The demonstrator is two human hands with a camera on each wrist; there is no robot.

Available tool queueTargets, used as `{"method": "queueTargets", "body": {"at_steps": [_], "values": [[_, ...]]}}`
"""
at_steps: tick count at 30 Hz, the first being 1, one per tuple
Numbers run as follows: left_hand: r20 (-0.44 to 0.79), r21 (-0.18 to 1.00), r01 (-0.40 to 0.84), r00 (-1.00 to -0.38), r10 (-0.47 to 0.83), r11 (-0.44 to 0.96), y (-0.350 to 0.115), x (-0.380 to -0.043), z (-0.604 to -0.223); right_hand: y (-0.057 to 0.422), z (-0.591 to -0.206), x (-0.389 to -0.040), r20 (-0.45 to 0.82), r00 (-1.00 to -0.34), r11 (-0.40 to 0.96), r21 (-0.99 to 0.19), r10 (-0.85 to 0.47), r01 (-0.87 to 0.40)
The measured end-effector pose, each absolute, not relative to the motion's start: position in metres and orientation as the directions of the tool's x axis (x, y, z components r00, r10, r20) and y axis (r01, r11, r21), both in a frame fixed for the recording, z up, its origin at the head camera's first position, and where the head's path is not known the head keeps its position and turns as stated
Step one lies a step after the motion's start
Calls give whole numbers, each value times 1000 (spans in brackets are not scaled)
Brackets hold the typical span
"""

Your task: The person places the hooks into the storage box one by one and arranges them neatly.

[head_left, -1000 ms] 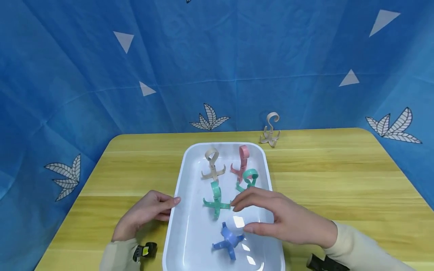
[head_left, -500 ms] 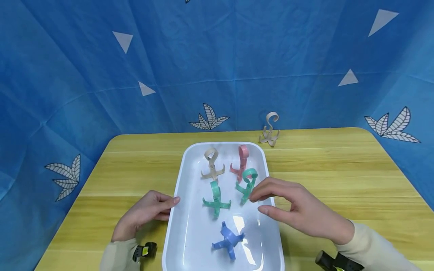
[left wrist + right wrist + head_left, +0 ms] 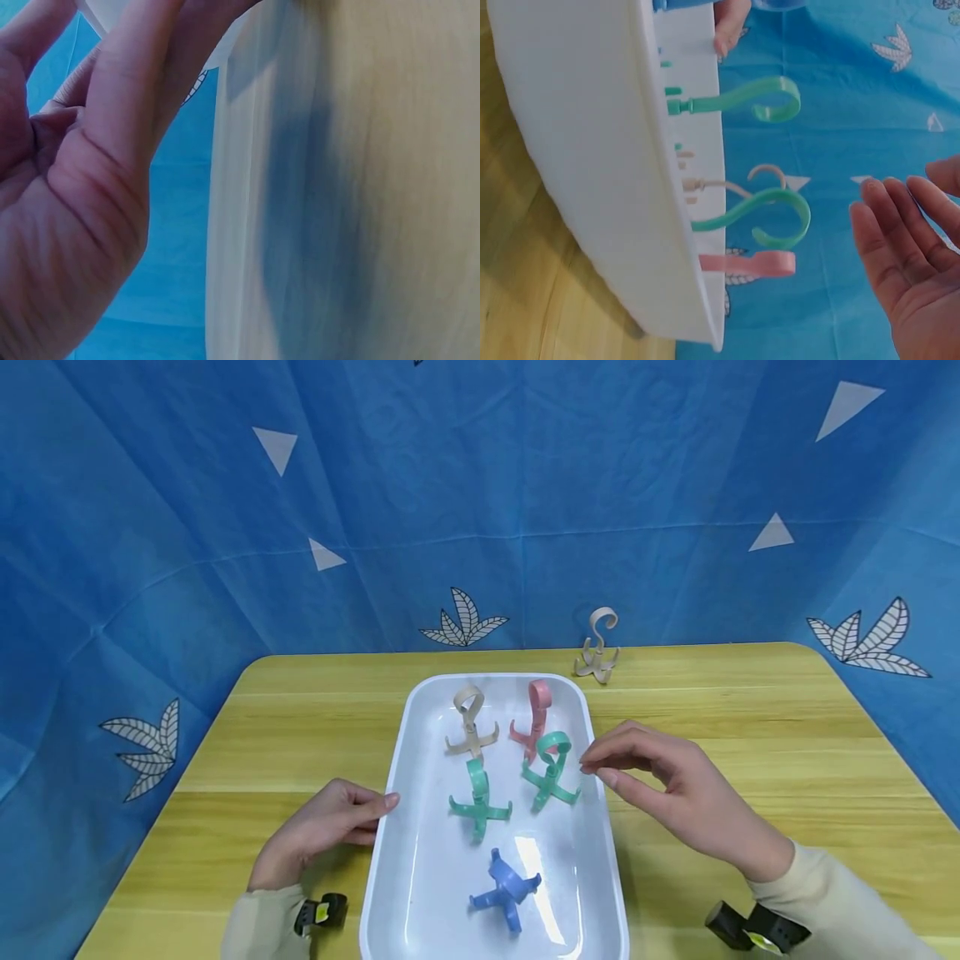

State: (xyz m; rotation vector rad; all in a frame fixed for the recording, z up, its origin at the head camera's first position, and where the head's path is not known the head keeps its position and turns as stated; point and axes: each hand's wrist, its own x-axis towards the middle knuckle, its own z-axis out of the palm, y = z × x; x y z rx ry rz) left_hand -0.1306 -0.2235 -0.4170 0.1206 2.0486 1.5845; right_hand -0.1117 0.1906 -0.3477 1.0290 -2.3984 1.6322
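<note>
On the near left, my left hand (image 3: 330,827) pinches the rim of the white tray (image 3: 390,860), thumb on top and fingers partly hidden below. My right hand (image 3: 678,789) hovers by the tray's right rim, fingers loosely bent, holding nothing; the right wrist view shows a gap between it and the hooks. Several pronged hanging hooks stand in the tray: a beige hook (image 3: 471,727) and a pink hook (image 3: 538,718) at the far end, a green hook (image 3: 478,806) left of centre, another green hook (image 3: 552,777) closest to my right hand, and a blue hook (image 3: 506,889) nearest me.
Outside the tray, one more beige hook (image 3: 597,656) stands at the table's back edge. The wooden table (image 3: 750,760) runs back to a blue patterned cloth (image 3: 420,485). A black wrist strap (image 3: 757,927) sits on the right sleeve.
My right hand has moved right and back from above the tray to its right rim, uncovering the right green hook. Thumb and fingertips have come closer together. The left hand stays put.
</note>
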Motion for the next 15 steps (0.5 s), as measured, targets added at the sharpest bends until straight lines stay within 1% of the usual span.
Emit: {"method": "queueTargets", "body": {"at_steps": [4, 8, 11, 15], "values": [[-358, 919, -248, -851, 383, 308, -222, -131, -416, 196, -349, -115, 380, -807, 247, -816, -453, -522], [-358, 917, -245, -853, 380, 314, -221, -131, -415, 201, -352, -120, 375, -828, 240, -833, -417, -499], [-359, 917, -245, -852, 382, 315, -221, -131, -415, 205, -355, -126, 372, -850, 229, -851, -374, -473], [-356, 918, -242, -851, 386, 314, -222, -131, -415, 211, -362, -137, 357, -885, 250, -866, -298, -433]]}}
